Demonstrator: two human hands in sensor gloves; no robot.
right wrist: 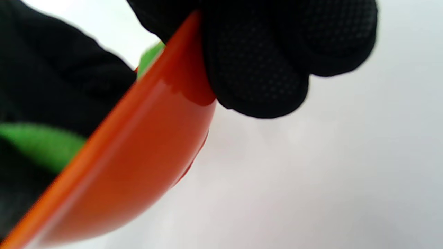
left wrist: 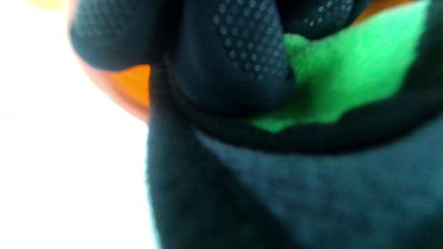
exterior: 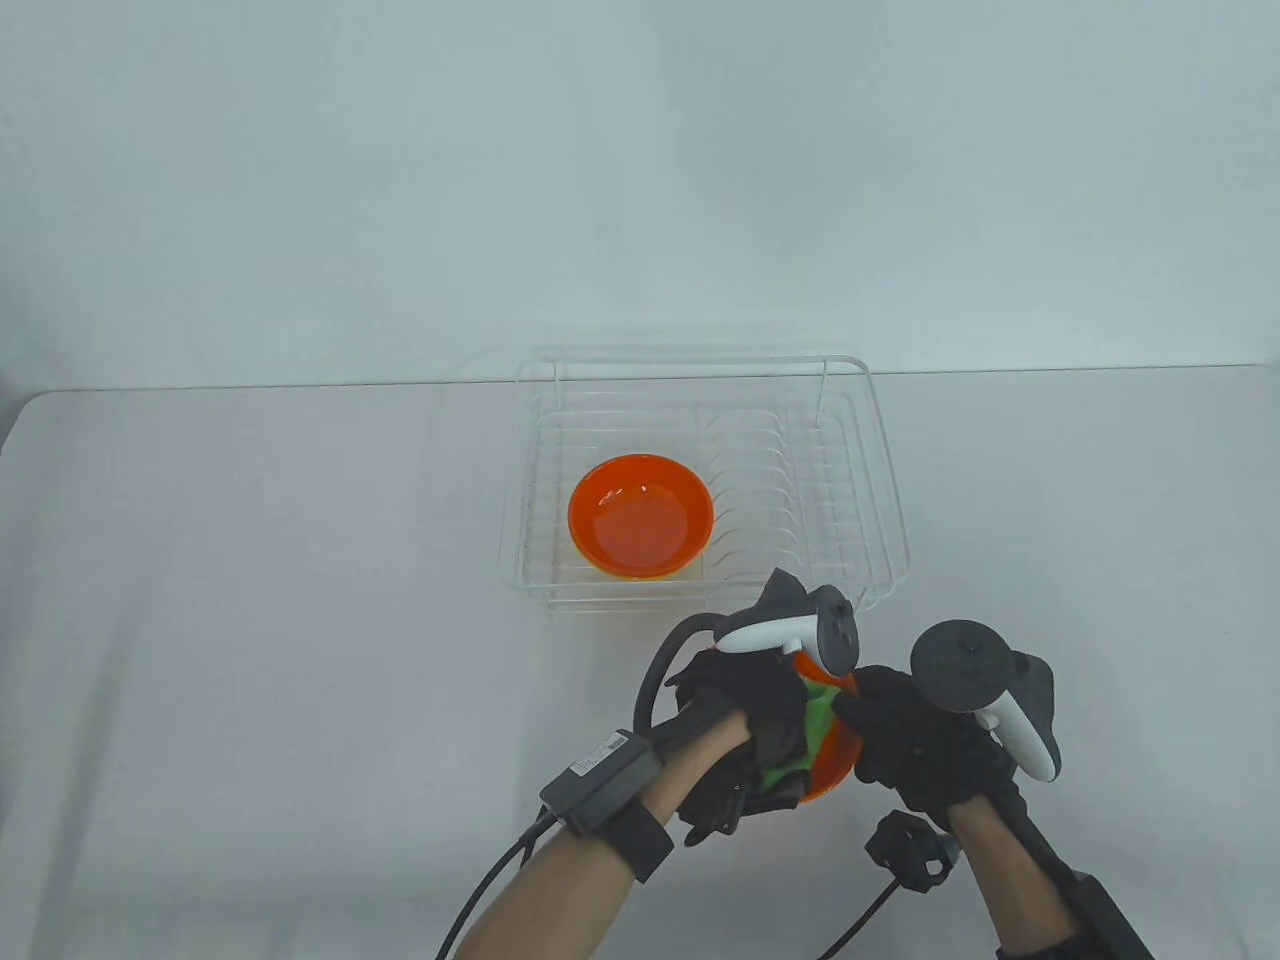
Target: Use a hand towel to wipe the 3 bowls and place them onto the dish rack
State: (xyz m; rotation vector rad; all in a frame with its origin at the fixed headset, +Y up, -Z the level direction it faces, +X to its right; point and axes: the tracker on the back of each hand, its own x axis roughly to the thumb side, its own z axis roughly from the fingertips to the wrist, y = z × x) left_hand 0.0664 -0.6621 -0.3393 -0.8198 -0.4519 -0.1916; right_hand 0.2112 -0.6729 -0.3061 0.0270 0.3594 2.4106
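An orange bowl (exterior: pixel 835 762) is held tilted above the table near the front edge, between both hands. My right hand (exterior: pixel 905 735) grips its rim; in the right wrist view the gloved fingers (right wrist: pixel 256 72) curl over the bowl's edge (right wrist: pixel 138 148). My left hand (exterior: pixel 765 715) presses a green hand towel (exterior: pixel 815 725) into the bowl. In the left wrist view the fingers (left wrist: pixel 235 58) are bunched on the towel (left wrist: pixel 349 72). A second orange bowl (exterior: pixel 641 515) sits upright in the left half of the white wire dish rack (exterior: pixel 880 480).
The rack stands at the middle of the white table (exterior: pixel 250 600), just beyond the hands. Cables (exterior: pixel 660 680) trail from both wrists toward the front edge. A pale wall rises behind the table.
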